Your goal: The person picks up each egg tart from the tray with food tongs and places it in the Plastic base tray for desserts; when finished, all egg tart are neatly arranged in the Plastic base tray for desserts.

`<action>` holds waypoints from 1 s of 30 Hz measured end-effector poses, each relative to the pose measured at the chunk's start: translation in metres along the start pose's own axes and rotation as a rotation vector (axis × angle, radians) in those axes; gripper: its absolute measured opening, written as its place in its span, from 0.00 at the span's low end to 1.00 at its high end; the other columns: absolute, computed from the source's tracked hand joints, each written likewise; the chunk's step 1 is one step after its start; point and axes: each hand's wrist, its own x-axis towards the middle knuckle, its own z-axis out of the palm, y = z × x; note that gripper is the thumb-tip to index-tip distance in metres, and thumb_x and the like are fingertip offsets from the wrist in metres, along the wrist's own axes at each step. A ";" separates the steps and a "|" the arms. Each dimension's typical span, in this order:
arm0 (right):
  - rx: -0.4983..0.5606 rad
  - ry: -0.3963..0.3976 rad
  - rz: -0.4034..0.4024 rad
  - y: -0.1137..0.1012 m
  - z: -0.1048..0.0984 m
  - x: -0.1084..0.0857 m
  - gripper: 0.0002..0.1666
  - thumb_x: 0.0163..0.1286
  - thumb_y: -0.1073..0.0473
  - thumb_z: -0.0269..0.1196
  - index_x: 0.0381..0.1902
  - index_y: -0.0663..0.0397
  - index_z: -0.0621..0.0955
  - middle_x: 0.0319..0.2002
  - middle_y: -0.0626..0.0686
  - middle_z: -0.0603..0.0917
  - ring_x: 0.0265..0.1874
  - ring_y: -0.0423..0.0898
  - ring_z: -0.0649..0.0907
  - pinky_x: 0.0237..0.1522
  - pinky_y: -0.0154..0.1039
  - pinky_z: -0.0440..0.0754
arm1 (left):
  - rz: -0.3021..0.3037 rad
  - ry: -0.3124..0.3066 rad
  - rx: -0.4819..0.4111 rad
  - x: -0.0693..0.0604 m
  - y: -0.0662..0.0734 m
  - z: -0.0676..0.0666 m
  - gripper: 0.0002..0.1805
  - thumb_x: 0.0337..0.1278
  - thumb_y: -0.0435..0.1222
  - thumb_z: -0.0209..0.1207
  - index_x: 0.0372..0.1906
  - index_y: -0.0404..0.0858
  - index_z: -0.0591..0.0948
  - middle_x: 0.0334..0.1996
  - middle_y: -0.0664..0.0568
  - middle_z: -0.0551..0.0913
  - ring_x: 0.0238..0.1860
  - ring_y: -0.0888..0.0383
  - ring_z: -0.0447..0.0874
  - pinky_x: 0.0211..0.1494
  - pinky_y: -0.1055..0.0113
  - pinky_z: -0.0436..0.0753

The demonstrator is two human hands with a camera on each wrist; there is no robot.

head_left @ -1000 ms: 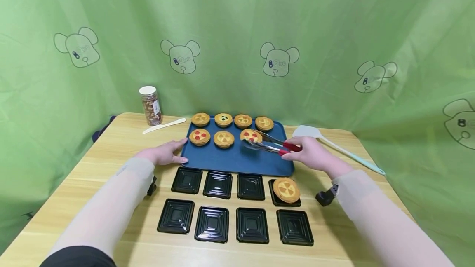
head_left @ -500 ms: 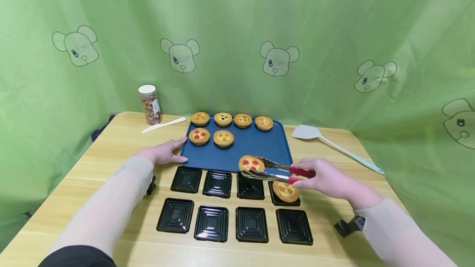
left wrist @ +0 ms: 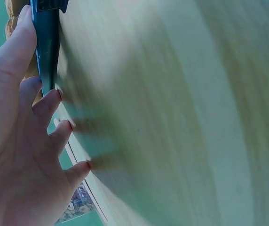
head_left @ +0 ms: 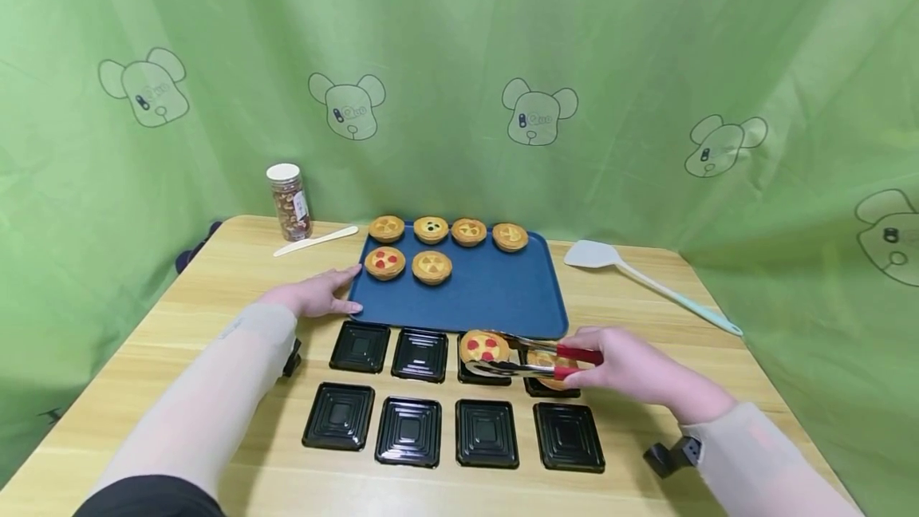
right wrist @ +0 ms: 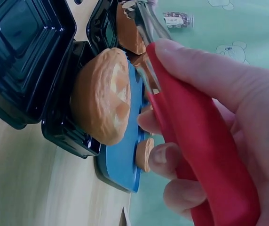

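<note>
Grip of the right hand [head_left: 621,361] is wrapped round the red handles of metal tongs [right wrist: 186,117], whose tips clasp a red-dotted tart [head_left: 484,346] over a black base [head_left: 477,380], third from the left in the far row; whether its underside touches the base cannot be told. The step in hand looks like setting this tart down there, so the next move would call for seating it level and centred, then easing the handles apart and lifting the tips without dragging the crust. Just beside it, beneath the shafts, a plain tart [right wrist: 101,101] sits on the last base [right wrist: 68,136] of that row, leaving little room for a sideways swing. Farther out, the left hand [head_left: 316,296], fingers spread and fairly straight, touches the left edge of a blue tray [head_left: 510,297], seemingly to steady it. Six tarts [head_left: 432,268] stand on that tray, and six further bases [head_left: 487,433] lie on the wooden surface [head_left: 431,493], so most of the work appears to remain. Right of the tray lies a spatula [head_left: 596,254].
</note>
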 end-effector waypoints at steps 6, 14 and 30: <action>-0.040 -0.027 0.008 -0.004 -0.001 0.003 0.36 0.58 0.44 0.73 0.57 0.63 0.82 0.54 0.58 0.83 0.55 0.58 0.80 0.56 0.56 0.78 | 0.004 0.002 0.001 0.002 -0.002 0.001 0.55 0.59 0.58 0.62 0.80 0.46 0.43 0.77 0.36 0.45 0.76 0.35 0.38 0.74 0.38 0.40; -0.061 -0.036 -0.012 -0.007 -0.004 0.005 0.37 0.57 0.43 0.73 0.57 0.64 0.82 0.51 0.53 0.83 0.50 0.53 0.82 0.52 0.52 0.81 | 0.003 0.005 0.006 -0.001 0.000 0.001 0.53 0.61 0.58 0.61 0.80 0.47 0.43 0.77 0.37 0.45 0.76 0.36 0.37 0.74 0.40 0.40; 0.026 -0.030 -0.006 -0.008 -0.023 0.004 0.34 0.56 0.47 0.76 0.55 0.63 0.82 0.42 0.47 0.83 0.38 0.45 0.81 0.40 0.40 0.82 | -0.003 0.002 0.001 0.000 -0.001 0.001 0.53 0.61 0.57 0.61 0.80 0.47 0.43 0.77 0.36 0.45 0.76 0.36 0.37 0.74 0.39 0.40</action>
